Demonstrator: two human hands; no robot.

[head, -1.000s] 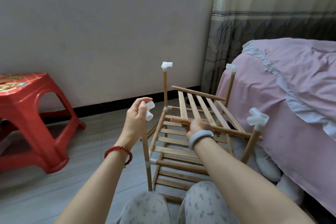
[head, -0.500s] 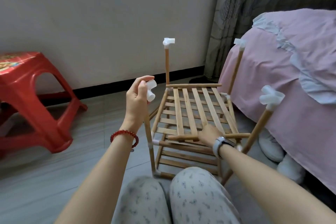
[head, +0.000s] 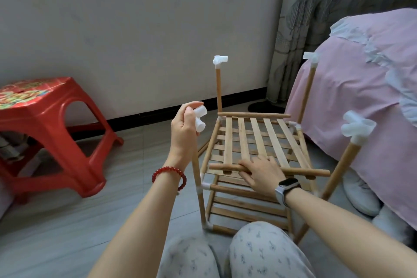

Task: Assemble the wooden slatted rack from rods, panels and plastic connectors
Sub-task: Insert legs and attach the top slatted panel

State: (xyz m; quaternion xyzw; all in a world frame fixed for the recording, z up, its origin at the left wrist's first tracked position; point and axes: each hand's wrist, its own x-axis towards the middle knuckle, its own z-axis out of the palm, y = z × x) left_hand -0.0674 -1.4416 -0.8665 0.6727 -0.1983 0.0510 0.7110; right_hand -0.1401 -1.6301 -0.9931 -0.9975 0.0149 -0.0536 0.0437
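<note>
The wooden rack (head: 252, 192) stands on the floor before my knees, with upright rods at its corners. A loose slatted panel (head: 259, 140) lies tilted across its top. My right hand (head: 261, 174) grips the near rod of that panel. My left hand (head: 184, 128) holds the white plastic connector (head: 199, 118) on top of the near left upright rod (head: 198, 185). White connectors cap the far left rod (head: 220, 61), the far right rod (head: 311, 57) and the near right rod (head: 358, 127).
A red plastic stool (head: 49, 133) stands to the left. A bed with a pink cover (head: 361, 101) is close on the right, white slippers (head: 361, 196) under its edge. A wall and a grey curtain (head: 316, 18) close the back. A loose rod (head: 203, 149) lies on the tiled floor.
My right hand has lowered the slatted panel from a raised slant to lie across the rack's top level. My left hand has stayed on the near left connector.
</note>
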